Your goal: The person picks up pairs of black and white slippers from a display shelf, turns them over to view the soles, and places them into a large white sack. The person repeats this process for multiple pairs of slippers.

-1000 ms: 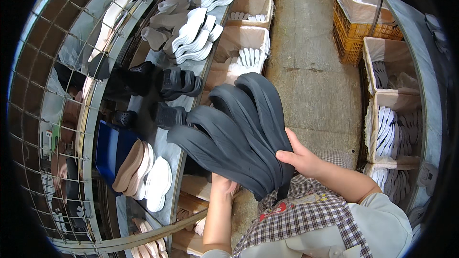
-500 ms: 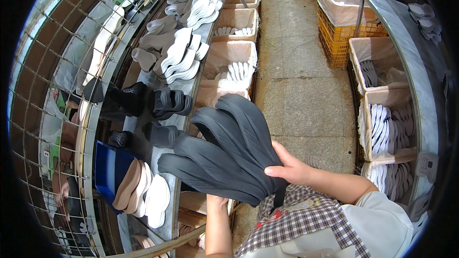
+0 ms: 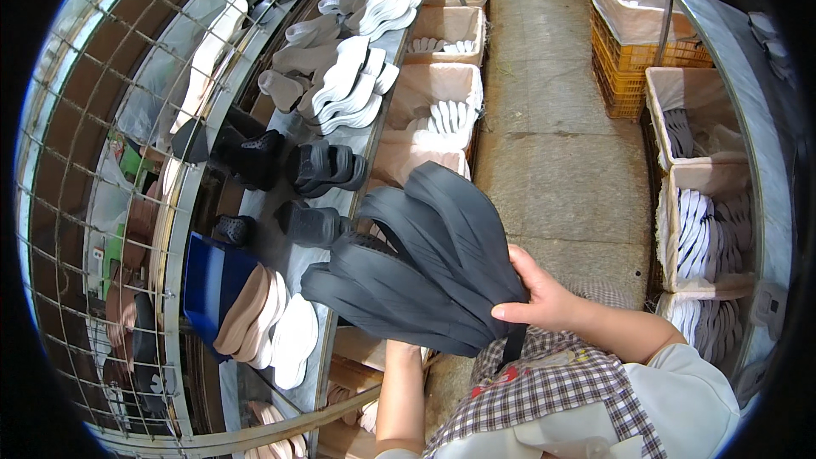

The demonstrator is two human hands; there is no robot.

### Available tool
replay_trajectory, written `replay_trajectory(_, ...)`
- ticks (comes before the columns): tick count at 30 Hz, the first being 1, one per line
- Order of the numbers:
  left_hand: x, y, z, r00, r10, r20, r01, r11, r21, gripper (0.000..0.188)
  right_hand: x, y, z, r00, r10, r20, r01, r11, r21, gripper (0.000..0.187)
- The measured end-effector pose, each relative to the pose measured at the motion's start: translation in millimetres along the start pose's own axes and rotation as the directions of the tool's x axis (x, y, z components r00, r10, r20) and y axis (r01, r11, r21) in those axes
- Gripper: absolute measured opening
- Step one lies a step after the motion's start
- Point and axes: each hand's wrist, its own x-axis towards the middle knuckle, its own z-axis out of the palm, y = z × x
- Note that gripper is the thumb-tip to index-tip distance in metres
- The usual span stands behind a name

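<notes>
A fanned stack of dark grey shoe insoles [image 3: 416, 268] spreads out in front of my chest, above the edge of a steel workbench [image 3: 285, 251]. My right hand [image 3: 544, 297] presses on the stack's right end, thumb and fingers wrapped over it. My left hand is hidden under the stack; only its forearm [image 3: 399, 391] shows, rising from below. On the bench just left of the stack lie black moulded shoes [image 3: 327, 166] and a pile of beige and white insoles [image 3: 268, 327].
White insoles [image 3: 353, 81] and grey pieces lie further along the bench. Lined cardboard boxes [image 3: 433, 89] of white insoles stand beneath it. Across a concrete aisle [image 3: 557, 161] are more boxes [image 3: 701, 221] and orange crates [image 3: 633, 55]. A wire mesh rack [image 3: 76, 204] curves along the left.
The stack of dark insoles has shifted down and left, tilting flatter toward the bench. My right hand stayed on its right end.
</notes>
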Motion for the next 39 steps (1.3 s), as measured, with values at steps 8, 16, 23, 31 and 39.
replay_trajectory(8,-11.7,-11.2,-2.2,1.000,0.029,0.006,-0.028,0.997,-0.073,0.055,46.6,-0.4,-41.1,0.811,-0.542,0.218,0.569,0.648,-0.507,0.063)
replay_trajectory(16,-17.4,-21.5,-5.9,0.999,-0.012,0.047,0.018,0.991,-0.134,0.054,28.6,21.5,-49.9,0.958,0.255,0.129,-0.285,0.818,0.500,0.031)
replay_trajectory(23,-13.4,-26.2,-6.5,0.993,-0.061,0.100,0.077,0.982,-0.173,0.054,16.4,31.4,-40.3,0.924,0.382,0.019,-0.342,0.804,0.486,0.054)
replay_trajectory(31,-8.1,-25.5,-4.3,0.989,-0.077,0.127,0.101,0.975,-0.198,0.054,15.3,28.3,-45.0,0.936,0.346,0.058,-0.327,0.801,0.501,0.057)
replay_trajectory(39,-2.4,-23.2,-1.1,0.984,-0.085,0.157,0.118,0.968,-0.220,0.053,15.5,31.8,-46.2,0.958,0.283,0.043,-0.268,0.835,0.480,0.055)
